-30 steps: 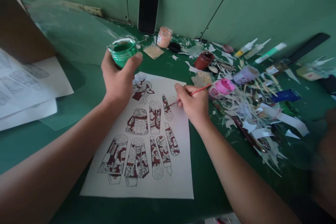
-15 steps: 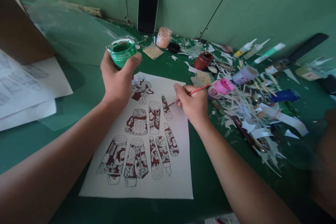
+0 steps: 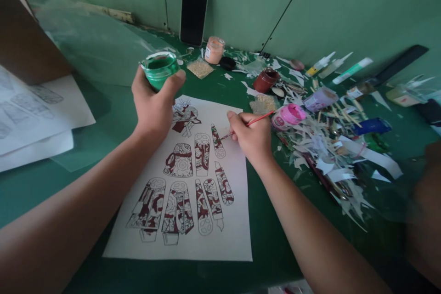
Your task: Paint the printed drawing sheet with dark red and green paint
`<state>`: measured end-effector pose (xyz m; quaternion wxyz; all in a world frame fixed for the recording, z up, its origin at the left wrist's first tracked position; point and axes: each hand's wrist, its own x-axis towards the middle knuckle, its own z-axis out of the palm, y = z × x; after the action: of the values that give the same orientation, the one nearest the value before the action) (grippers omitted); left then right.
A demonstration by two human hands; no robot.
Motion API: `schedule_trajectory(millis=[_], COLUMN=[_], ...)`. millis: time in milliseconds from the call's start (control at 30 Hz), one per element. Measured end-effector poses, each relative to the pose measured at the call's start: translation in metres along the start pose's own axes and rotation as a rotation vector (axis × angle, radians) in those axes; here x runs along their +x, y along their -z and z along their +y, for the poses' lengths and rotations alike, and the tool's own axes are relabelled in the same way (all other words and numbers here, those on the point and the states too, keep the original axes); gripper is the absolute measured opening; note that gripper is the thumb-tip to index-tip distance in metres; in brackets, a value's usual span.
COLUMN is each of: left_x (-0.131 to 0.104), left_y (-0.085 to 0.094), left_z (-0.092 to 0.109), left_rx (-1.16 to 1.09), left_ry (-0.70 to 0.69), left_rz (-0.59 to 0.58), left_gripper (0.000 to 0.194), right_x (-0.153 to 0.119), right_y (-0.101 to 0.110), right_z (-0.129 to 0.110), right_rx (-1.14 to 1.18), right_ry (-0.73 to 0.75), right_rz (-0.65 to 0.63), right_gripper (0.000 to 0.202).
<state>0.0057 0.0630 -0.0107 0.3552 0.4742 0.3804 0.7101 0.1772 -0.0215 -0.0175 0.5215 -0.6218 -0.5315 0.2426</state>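
Green paint fills a small open jar (image 3: 159, 70), and the left hand (image 3: 154, 108) holds that jar up above the top edge of a white sheet of paper (image 3: 237, 220). The fingers of this hand are wrapped tight around the jar, with the thumb pressed on its right side. The jar leans a little.

The right hand (image 3: 252, 137) holds a thin red paintbrush (image 3: 248, 124). Its fingers are pinched shut on the brush handle. The brush tip rests on the paper, on a narrow drawn shape near the top right of the drawing. The back end of the brush points toward a pink paint pot (image 3: 289, 115) lying on its side just past the paper's edge.

The paper lies flat on the green bench (image 3: 86, 147). It shows many black outline shapes, and most are partly filled with dark red paint.

To the right of the paper sits a big messy heap of white paper scraps (image 3: 330, 156). A dark red pot (image 3: 266, 80) stands behind the pink one. A peach jar (image 3: 213, 49) stands near the wall, next to a black phone (image 3: 193, 9) that leans upright against the wall. More printed sheets (image 3: 37, 110) lie at the far left, well apart from the hands.
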Motion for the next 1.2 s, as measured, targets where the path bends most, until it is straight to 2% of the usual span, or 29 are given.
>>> schedule_trajectory(millis=[200,433,533,633,800,933,1000,1200], left_x=[0.001,0.002,0.002,-0.002,-0.013,-0.021,-0.023,-0.025], left_y=[0.001,0.003,0.005,0.008,0.01,0.01,0.01,0.011], left_z=[-0.002,-0.008,-0.007,-0.002,0.013,0.022,0.024,0.025], left_rx=[0.024,0.054,0.105,0.215,0.367,0.423,0.459,0.461], left_ry=[-0.018,-0.032,-0.123,-0.288,-0.543,-0.661,-0.648,-0.671], left_rz=[-0.002,-0.019,-0.053,-0.156,-0.48,-0.691,-0.735,-0.776], left_gripper=[0.031,0.044,0.042,0.039,0.047,0.053,0.053,0.055], right_x=[-0.001,-0.002,-0.001,0.001,-0.003,-0.014,-0.019,-0.023], right_y=[0.0,0.0,0.0,0.002,0.013,0.021,0.021,0.015], right_z=[0.0,0.001,0.003,0.003,-0.016,-0.034,-0.038,-0.037], right_rx=[0.002,0.003,0.005,0.119,0.42,0.406,0.358,0.182], right_ry=[0.008,0.012,0.008,-0.01,0.054,0.16,0.198,0.257], right_rz=[-0.011,-0.009,0.035,0.125,0.206,0.286,0.268,0.105], right_gripper=[0.043,0.043,0.042,0.041,0.041,0.04,0.04,0.029])
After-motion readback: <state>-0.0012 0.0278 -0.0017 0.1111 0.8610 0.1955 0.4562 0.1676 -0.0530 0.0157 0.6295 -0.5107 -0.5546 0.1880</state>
